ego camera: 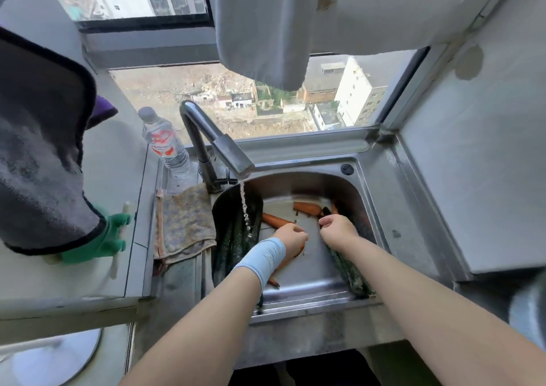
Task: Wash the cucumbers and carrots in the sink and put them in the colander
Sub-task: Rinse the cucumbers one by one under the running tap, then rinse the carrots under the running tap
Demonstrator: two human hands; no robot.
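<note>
**Carrot point(282, 264) in left grip, cucumber point(350, 272) under right grip, both in sink**

- Left grip point(292, 239) (pale blue wristband point(261, 260)) was low in the sink point(310, 280), with its fingers curled shut around the carrot. Orange showed on both sides of the hand.
- That carrot's long axis ran diagonally, thin tip pointing near-left and thick end far-right under the palm.
- Right grip point(338, 229) had its fingers curled down tight over the cucumber on the right side of the basin. It looked like a closed hold, but the underside of the hand was hidden.
- That cucumber's long axis ran near-right to far-left. Its near end was against the front wall, and a dark tip poked out just beyond the knuckles.
- The two grips were close together but apart.
- Two more carrots lay loose on the basin floor beyond the hands: one point(274, 221) angled far-left to near-right, the other point(307, 208) nearly crosswise.
- Dark cucumbers point(233, 238) lay along the left wall, long axis near-to-far.
- Faucet point(214, 140) was running, and the water point(244, 208) fell onto those left cucumbers, not onto either grip.
- Cloth point(183, 223) was draped over the bench left of the basin, with a bottle point(165, 140) standing behind it.
</note>
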